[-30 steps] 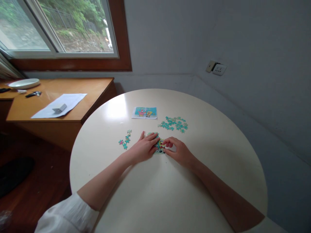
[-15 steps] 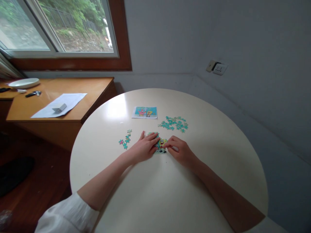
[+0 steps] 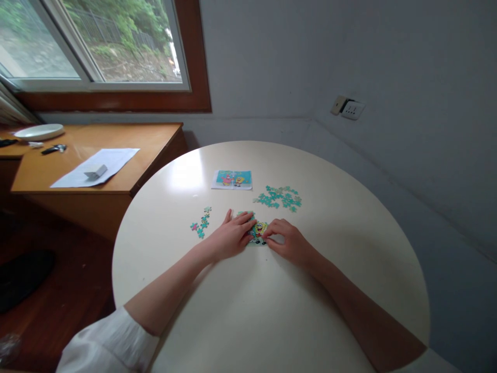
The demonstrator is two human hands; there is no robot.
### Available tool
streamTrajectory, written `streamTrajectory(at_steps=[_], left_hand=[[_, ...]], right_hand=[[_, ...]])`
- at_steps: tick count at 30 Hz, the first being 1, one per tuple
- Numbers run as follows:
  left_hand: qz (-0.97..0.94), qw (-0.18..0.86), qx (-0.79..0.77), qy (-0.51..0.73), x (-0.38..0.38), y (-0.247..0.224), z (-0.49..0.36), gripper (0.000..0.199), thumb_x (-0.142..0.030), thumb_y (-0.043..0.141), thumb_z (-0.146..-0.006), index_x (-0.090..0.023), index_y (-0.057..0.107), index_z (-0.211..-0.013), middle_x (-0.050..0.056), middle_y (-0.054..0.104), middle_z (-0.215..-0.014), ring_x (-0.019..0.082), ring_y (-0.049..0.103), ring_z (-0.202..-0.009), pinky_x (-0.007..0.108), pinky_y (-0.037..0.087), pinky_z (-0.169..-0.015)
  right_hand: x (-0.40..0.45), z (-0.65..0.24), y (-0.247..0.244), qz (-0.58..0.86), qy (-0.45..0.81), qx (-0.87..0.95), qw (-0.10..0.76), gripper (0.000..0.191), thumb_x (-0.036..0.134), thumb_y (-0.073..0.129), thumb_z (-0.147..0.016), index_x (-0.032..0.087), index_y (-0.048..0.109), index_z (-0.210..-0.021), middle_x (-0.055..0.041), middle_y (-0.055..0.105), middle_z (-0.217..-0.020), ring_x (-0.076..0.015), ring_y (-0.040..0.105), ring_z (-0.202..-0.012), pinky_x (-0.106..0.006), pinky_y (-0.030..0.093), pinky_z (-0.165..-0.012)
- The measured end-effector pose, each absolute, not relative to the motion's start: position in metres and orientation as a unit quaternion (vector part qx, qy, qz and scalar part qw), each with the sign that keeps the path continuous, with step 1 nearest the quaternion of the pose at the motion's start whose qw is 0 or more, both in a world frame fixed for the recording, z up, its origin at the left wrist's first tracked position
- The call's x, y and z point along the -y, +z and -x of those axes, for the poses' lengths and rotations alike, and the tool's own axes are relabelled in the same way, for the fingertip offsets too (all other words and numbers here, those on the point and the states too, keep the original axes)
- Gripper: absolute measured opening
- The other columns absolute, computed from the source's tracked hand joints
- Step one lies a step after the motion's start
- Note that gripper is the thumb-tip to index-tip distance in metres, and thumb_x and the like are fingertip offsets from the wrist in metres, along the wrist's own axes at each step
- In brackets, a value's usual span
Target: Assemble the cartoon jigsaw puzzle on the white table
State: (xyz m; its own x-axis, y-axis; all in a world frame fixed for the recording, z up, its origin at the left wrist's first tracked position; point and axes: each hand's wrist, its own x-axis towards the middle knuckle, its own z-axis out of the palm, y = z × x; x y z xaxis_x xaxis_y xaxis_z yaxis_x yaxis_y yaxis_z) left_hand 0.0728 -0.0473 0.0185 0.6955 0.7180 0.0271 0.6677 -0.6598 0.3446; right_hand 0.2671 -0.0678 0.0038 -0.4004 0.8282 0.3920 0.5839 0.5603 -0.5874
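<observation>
A partly joined jigsaw puzzle (image 3: 260, 228) with a yellow cartoon figure lies flat on the round table. My left hand (image 3: 233, 235) rests on it with fingers spread, covering its left part. At the puzzle's right edge, my right hand (image 3: 286, 239) has thumb and forefinger pinched together; whatever they hold is too small to make out. Several loose puzzle pieces (image 3: 201, 224) lie left of my left hand. A larger spread of teal puzzle pieces (image 3: 279, 198) lies beyond my right hand. The picture sheet (image 3: 232, 180) with a pink and a yellow figure lies farther back.
The round white table (image 3: 248, 321) carries all of this. To the left stands a wooden desk (image 3: 155, 140) with a paper sheet (image 3: 116, 158), a small grey-white block (image 3: 95, 172) and a white plate (image 3: 39, 132). A wall socket (image 3: 353, 110) is at the right.
My right thumb and forefinger have shifted slightly at the puzzle's right edge and are closer together. My left hand stays where it was.
</observation>
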Motion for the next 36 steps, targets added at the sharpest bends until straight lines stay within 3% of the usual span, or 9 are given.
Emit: streamTrajectory(at_steps=[12,17,23,27,32,36], left_hand=[[-0.907,0.157,-0.380,0.089,0.0466,0.0168,-0.0724,0.043,-0.022,0.036,-0.084,-0.018,0.041,-0.126,0.013,0.037,-0.137,0.023,0.030,-0.128,0.054,0.009,-0.105],[-0.907,0.159,-0.380,0.088,0.0467,0.0175,-0.0725,0.043,-0.023,0.036,-0.084,-0.017,0.041,-0.126,0.013,0.036,-0.137,0.023,0.029,-0.129,0.054,0.009,-0.105],[-0.906,0.161,-0.380,0.092,0.0471,0.0182,-0.0731,0.042,-0.022,0.036,-0.083,-0.018,0.042,-0.125,0.013,0.037,-0.137,0.023,0.031,-0.128,0.055,0.009,-0.105],[-0.905,0.164,-0.381,0.090,0.0472,0.0185,-0.0732,0.042,-0.022,0.036,-0.084,-0.018,0.041,-0.125,0.013,0.037,-0.137,0.023,0.029,-0.129,0.054,0.009,-0.105],[-0.905,0.166,-0.382,0.086,0.0469,0.0183,-0.0730,0.043,-0.022,0.037,-0.083,-0.018,0.041,-0.126,0.012,0.037,-0.137,0.023,0.029,-0.129,0.054,0.009,-0.105],[-0.904,0.171,-0.381,0.092,0.0459,0.0174,-0.0727,0.043,-0.023,0.038,-0.084,-0.018,0.041,-0.126,0.012,0.037,-0.137,0.023,0.029,-0.129,0.054,0.009,-0.105]], right_hand=[[0.0709,-0.2634,0.0053,0.422,0.184,0.822,0.334,0.015,0.006,0.057,-0.067,0.020,0.058,-0.062,-0.0017,0.058,-0.068,-0.0159,0.053,-0.070,-0.031,0.043,-0.068],[0.0708,-0.2630,0.0052,0.426,0.159,0.782,0.426,0.010,0.011,0.056,-0.071,0.020,0.059,-0.069,-0.0032,0.057,-0.073,-0.0164,0.054,-0.074,-0.031,0.044,-0.068],[0.0712,-0.2620,0.0032,0.434,0.170,0.815,0.344,0.014,0.008,0.059,-0.067,0.021,0.057,-0.061,-0.0015,0.058,-0.068,-0.0164,0.053,-0.070,-0.032,0.042,-0.068],[0.0725,-0.2608,0.0039,0.435,0.155,0.793,0.398,0.012,0.009,0.057,-0.070,0.021,0.058,-0.067,-0.0030,0.057,-0.073,-0.0170,0.053,-0.074,-0.032,0.043,-0.070],[0.0738,-0.2596,0.0040,0.432,0.143,0.815,0.359,0.014,0.008,0.059,-0.066,0.021,0.058,-0.063,-0.0021,0.059,-0.074,-0.0171,0.053,-0.072,-0.033,0.042,-0.070],[0.0729,-0.2600,0.0063,0.450,0.117,0.786,0.409,0.010,0.012,0.055,-0.073,0.021,0.057,-0.069,-0.0033,0.058,-0.073,-0.0180,0.053,-0.074,-0.034,0.042,-0.071]])
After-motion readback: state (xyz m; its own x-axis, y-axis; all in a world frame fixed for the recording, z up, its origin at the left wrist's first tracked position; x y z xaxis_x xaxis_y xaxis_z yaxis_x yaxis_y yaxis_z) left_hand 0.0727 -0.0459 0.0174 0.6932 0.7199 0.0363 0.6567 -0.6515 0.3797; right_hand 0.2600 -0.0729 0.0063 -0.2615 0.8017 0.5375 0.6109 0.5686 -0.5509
